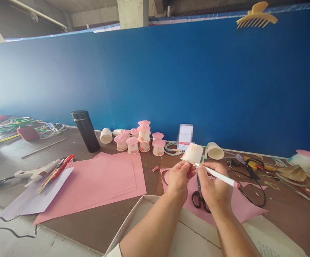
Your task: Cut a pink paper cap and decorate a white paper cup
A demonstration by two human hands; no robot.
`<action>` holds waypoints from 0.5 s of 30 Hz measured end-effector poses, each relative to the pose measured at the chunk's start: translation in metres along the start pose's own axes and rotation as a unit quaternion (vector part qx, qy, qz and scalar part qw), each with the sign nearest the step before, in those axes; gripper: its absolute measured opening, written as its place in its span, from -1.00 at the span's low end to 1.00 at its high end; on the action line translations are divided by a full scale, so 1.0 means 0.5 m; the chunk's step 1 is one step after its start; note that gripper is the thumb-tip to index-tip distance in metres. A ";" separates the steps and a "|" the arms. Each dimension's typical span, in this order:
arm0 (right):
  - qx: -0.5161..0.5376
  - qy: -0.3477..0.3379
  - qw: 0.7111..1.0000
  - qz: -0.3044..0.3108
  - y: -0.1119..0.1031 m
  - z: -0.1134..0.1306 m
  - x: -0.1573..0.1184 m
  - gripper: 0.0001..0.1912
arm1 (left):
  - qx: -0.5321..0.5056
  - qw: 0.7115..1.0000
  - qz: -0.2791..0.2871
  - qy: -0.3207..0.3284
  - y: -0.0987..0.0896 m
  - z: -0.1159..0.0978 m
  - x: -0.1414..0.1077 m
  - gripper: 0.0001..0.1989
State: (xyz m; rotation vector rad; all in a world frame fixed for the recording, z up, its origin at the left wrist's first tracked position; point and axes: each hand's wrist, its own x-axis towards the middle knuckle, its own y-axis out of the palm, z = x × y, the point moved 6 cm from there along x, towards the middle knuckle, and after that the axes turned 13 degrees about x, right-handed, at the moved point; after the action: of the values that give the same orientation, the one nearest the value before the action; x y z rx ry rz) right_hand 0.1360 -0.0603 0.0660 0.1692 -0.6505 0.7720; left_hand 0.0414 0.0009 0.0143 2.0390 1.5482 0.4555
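Observation:
My left hand (179,177) grips the rim of a white paper cup (193,153), which is turned upside down and tilted. A small window is drawn on the cup's side. In my right hand (216,184) is a white marker (220,176), its tip at the cup's lower edge and its pink end pointing right. A pink cap (155,169) lies on the table to the left of my hands. Black-handled scissors (197,200) rest on pink paper (240,205) beneath my hands, partly hidden by my right hand.
Several cups with pink disc tops (144,134) stand beyond my hands, near a black bottle (86,132). Pink sheets (103,182), a glue gun (37,173) and a red cutter (57,171) lie left. An open white box (133,221) is in front; cables and a loose cup (215,151) are right.

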 end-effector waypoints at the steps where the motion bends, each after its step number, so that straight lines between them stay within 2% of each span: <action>1: 0.000 -0.002 1.000 0.002 0.001 0.000 0.000 -0.86 | -0.003 1.000 -0.001 0.000 0.000 0.000 0.000 -0.69; 4: 0.001 -0.006 1.000 0.005 0.002 -0.001 0.001 -0.86 | -0.003 1.000 -0.001 -0.001 0.000 0.000 -0.001 -0.70; 10: -0.006 -0.022 0.999 -0.034 -0.009 -0.006 0.001 -0.82 | -0.042 0.999 -0.014 -0.023 -0.003 0.005 -0.004 -0.79; 15: -0.018 -0.025 0.999 -0.022 -0.007 -0.007 0.000 -0.78 | -0.073 0.995 -0.039 -0.051 -0.008 0.002 -0.005 -0.90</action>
State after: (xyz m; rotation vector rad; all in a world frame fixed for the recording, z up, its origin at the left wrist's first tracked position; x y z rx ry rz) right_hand 0.1401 -0.0614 0.0634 0.1704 -0.7046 0.7146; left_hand 0.0385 -0.0009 0.0112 1.8549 1.4832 0.4165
